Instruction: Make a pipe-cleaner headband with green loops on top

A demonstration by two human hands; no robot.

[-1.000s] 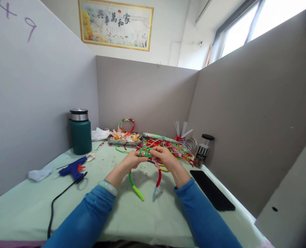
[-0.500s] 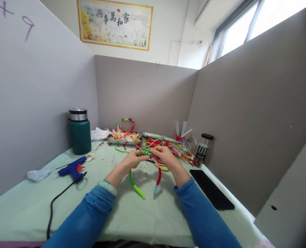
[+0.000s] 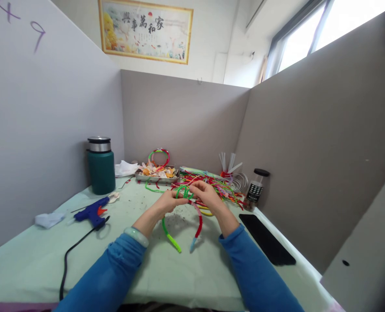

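Observation:
Over the middle of the table I hold a headband (image 3: 199, 223) wrapped in fuzzy pipe cleaner, its two ends hanging down. One side is green, the other pink and red with a light blue tip. Loops of green pipe cleaner (image 3: 182, 191) stand up from its top. My left hand (image 3: 167, 203) is closed around the band's top, beside the loops. The fingers of my right hand (image 3: 206, 195) pinch at the right edge of the green loops; their exact grip is partly hidden.
A blue glue gun (image 3: 93, 213) with a black cord lies left, near a green flask (image 3: 100, 167). Behind my hands are a metal tray (image 3: 156, 179) of small pieces and a pipe cleaner pile (image 3: 221, 187). A jar (image 3: 255, 190) and black phone-like slab (image 3: 266, 239) are right.
The green loops have turned and look more bunched together. My right fingers have lifted slightly, and the headband's ends have swung a little left.

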